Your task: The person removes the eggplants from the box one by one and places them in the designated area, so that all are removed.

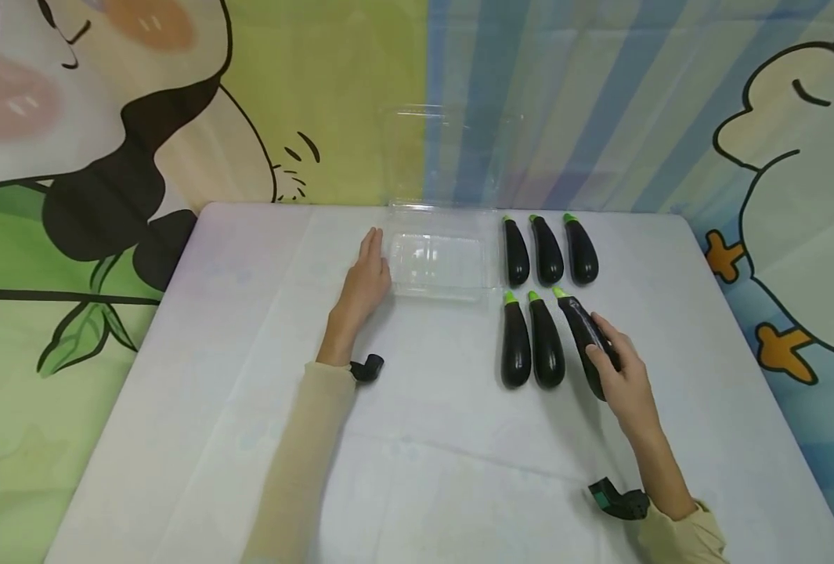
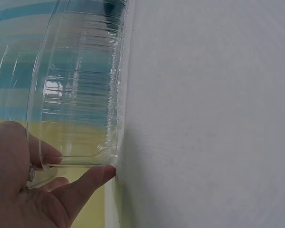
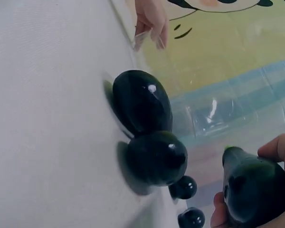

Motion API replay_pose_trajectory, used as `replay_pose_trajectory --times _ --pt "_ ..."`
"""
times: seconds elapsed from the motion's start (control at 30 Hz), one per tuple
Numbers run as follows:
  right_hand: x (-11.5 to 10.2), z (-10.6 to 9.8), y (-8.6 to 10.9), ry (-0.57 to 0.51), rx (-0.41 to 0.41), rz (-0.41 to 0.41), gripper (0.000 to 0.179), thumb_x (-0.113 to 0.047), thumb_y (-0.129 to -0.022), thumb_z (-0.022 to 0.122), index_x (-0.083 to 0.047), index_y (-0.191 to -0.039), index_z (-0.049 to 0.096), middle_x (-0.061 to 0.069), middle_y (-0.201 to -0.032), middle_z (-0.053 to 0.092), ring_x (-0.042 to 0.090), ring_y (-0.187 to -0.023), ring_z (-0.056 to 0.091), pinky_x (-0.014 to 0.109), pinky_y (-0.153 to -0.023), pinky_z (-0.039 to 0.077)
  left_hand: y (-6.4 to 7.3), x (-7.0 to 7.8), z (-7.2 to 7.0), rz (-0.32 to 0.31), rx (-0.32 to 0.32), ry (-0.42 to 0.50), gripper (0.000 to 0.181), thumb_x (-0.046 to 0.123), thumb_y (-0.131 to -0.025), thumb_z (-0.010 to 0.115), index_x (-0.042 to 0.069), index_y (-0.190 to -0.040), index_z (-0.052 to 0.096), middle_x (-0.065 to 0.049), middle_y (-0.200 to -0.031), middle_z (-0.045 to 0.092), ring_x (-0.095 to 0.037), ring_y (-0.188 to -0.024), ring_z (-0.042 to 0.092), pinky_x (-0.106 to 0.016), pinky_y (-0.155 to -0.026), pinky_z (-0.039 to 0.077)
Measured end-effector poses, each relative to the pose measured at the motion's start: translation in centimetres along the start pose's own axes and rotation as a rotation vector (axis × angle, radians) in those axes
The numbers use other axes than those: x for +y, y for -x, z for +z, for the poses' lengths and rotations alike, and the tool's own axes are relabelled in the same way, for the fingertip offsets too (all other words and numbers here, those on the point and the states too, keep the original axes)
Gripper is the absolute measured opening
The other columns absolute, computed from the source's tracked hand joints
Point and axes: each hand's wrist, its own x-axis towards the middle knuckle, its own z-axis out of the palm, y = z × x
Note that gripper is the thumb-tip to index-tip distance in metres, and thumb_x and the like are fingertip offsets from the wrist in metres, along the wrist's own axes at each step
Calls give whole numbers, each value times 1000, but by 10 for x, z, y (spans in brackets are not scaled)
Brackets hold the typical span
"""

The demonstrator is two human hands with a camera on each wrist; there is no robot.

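Note:
My right hand [image 1: 624, 376] grips a dark, glossy eggplant [image 1: 582, 333] with a green stem end, thumb on one side and fingers on the other. In the right wrist view this held eggplant [image 3: 254, 187] is raised off the table. To its left, two more eggplants [image 1: 515, 345] lie side by side. Behind them is a row of three eggplants [image 1: 547, 252]. A clear plastic container [image 1: 438, 291] stands left of the eggplants, its lid [image 1: 452, 149] raised at the back. My left hand [image 2: 47, 190] holds the container by its near left side, thumb low by the table.
The white-covered table [image 1: 459, 470] ends at a printed cartoon cloth backdrop [image 1: 346, 94] just behind the container. Black wrist cameras [image 1: 367, 368] are worn on both wrists.

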Motion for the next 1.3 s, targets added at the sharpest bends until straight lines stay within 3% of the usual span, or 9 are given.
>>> replay_pose_trajectory --times 0.1,0.2,0.3,0.53,0.73,0.8,0.97,1.1,1.3 --pt "4 -1 2 -57 17 32 51 -36 -104 37 -37 -153 23 7 -161 24 34 -137 35 46 -98 40 -1 1 -1 3 9 -3 59 17 -103 31 12 -157 9 -6 -165 7 -34 -81 60 -51 -95 49" --pt "8 -1 3 -78 26 45 51 -37 -105 35 -39 -153 19 8 -163 18 39 -144 26 62 -106 30 -1 1 0 -1 8 5 59 17 -103 32 13 -157 9 -6 -165 7 -36 -94 62 -51 -100 46" --pt "14 1 4 -35 34 29 52 -37 -105 34 -37 -154 18 16 -159 24 40 -139 30 61 -102 32 0 1 0 -8 4 16 59 17 -103 32 13 -157 9 -5 -165 6 -39 -108 60 -52 -104 43" --pt "24 9 3 48 24 -66 54 -29 -105 37 -8 -154 26 23 -157 26 47 -142 27 66 -108 27 1 0 3 -6 1 11 58 17 -103 32 12 -157 10 -5 -165 6 -40 -125 52 -51 -111 37" --pt "20 9 -2 52 14 -90 52 -27 -106 32 -5 -153 26 24 -159 21 48 -145 19 66 -113 18 2 2 1 -2 -2 11 59 17 -103 32 12 -157 9 -4 -166 5 -39 -110 59 -51 -109 40" --pt "19 8 -5 53 9 -101 52 -26 -106 32 -6 -153 26 24 -159 20 48 -146 18 67 -114 17 2 2 0 -6 -2 16 59 17 -103 32 12 -157 9 -4 -166 5 -39 -114 58 -51 -111 38" --pt "20 9 -11 71 33 -97 50 -26 -106 34 -5 -151 33 23 -158 24 48 -145 21 67 -113 20 1 2 -1 -9 -2 13 59 17 -103 32 12 -157 9 -5 -165 6 -37 -108 59 -51 -108 41" --pt "20 10 -15 86 46 -54 50 -29 -105 36 -6 -150 35 22 -158 26 47 -145 23 66 -113 22 1 2 -1 -9 -3 4 60 16 -103 32 12 -157 9 -4 -166 5 -33 -81 61 -49 -91 50" --pt "21 10 -20 81 34 -44 54 -29 -102 45 -7 -150 35 21 -158 26 47 -145 21 66 -113 21 1 4 -2 -13 -5 -9 60 15 -103 32 11 -157 8 -3 -166 4 -28 -64 55 -43 -74 51"
